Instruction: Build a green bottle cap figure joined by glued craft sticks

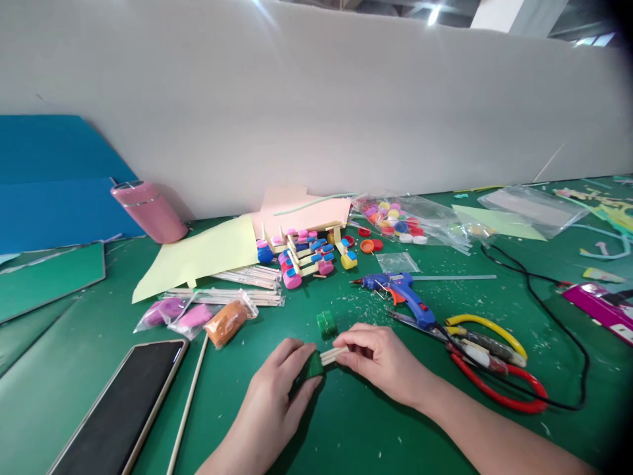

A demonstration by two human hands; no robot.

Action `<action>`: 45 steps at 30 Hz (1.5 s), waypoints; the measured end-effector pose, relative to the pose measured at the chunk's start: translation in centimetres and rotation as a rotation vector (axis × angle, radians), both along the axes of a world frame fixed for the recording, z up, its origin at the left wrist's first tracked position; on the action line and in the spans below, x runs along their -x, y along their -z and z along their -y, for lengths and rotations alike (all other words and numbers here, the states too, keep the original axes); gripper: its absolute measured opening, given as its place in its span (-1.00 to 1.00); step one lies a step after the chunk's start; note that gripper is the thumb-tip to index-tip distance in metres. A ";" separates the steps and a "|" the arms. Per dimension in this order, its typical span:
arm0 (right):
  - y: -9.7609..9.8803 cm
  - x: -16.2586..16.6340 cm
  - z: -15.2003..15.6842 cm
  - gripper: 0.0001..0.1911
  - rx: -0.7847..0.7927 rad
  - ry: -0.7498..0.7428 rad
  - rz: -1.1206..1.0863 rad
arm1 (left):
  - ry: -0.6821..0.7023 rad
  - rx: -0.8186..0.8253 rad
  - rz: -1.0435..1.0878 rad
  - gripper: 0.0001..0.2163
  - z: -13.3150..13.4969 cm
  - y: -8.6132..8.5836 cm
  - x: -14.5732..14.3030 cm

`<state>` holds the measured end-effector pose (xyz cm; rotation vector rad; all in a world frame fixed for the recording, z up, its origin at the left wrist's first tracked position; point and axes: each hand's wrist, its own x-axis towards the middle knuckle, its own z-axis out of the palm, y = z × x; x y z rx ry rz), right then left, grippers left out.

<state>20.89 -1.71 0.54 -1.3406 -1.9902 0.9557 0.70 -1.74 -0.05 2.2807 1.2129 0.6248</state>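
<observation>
My left hand [274, 396] pinches a small green cap-like piece [315, 365] between thumb and fingers. Several short pale wooden sticks [328, 356] are in the fingertips of my right hand [383, 361], their left ends at the green piece; whether they touch it I cannot make out. Just behind the fingers, a second green piece [326, 324] sits on the table. A blue glue gun [400, 290] with an orange trigger lies beyond my right hand. Farther back is a cluster of small assemblies [306, 254] of coloured caps and wooden sticks.
Pliers with red and yellow handles [487, 356] and a black cord [586, 369] lie right. A phone [123, 402], a wooden stick [190, 402] and bagged clay [228, 322] are left. A pink tumbler [151, 212] and a bag of coloured caps [395, 214] stand near the white partition [316, 105].
</observation>
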 end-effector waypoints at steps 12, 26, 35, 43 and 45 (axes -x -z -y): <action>0.0 -0.1 -0.1 -0.85 -0.002 -0.011 0.011 | -0.002 -0.016 -0.020 -0.77 -0.1 -0.1 0.0; -0.1 -0.1 0.0 -0.85 0.005 -0.006 0.008 | 0.001 -0.018 -0.032 -0.76 -0.1 -0.1 0.0; -0.1 0.0 0.0 -0.85 0.003 -0.001 0.004 | -0.004 -0.033 -0.025 -0.76 0.0 0.1 0.1; -0.2 0.0 0.0 -0.85 0.009 -0.004 -0.001 | -0.009 0.000 -0.019 -0.77 0.1 -0.2 0.0; -0.2 0.0 -0.1 -0.84 0.010 -0.003 0.002 | -0.013 -0.005 -0.020 -0.77 0.0 -0.2 0.0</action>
